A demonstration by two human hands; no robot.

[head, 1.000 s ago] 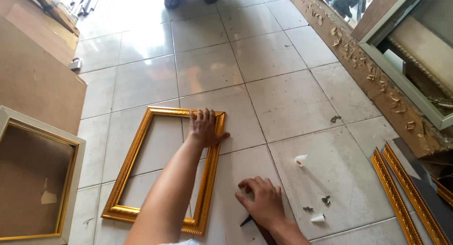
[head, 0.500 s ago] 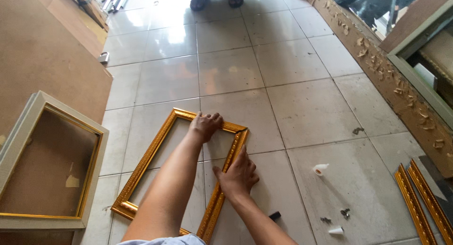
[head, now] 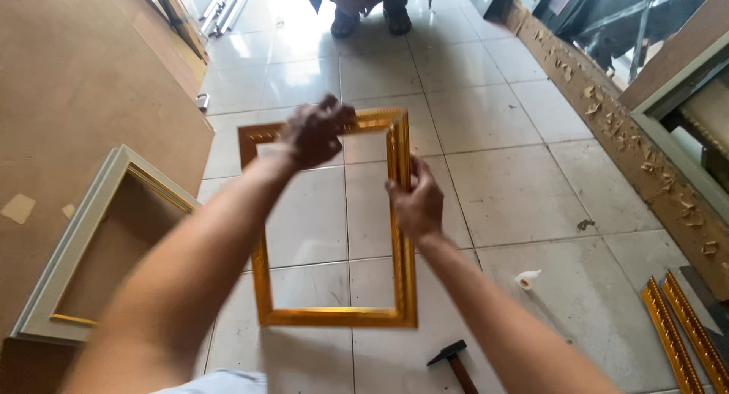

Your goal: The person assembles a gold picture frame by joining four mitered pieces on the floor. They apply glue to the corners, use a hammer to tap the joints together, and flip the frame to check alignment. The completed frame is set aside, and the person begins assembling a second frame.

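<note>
Seen from above, looking down at a tiled floor point(head: 486, 136). Nearest, a hammer point(head: 453, 358) lies on the tiles. Above it, two bare arms lift a gold picture frame point(head: 334, 316) clear of the floor. The right hand point(head: 416, 204) is clenched round the frame's right side, and the left hand point(head: 317, 132) grips its far edge, apparently to steady it for a look. Left, a pale frame point(head: 72, 246) lies on brown board. Right, gold moulding strips point(head: 668, 326) lie flat. Far off, another person's feet point(head: 368, 18) stand.
</note>
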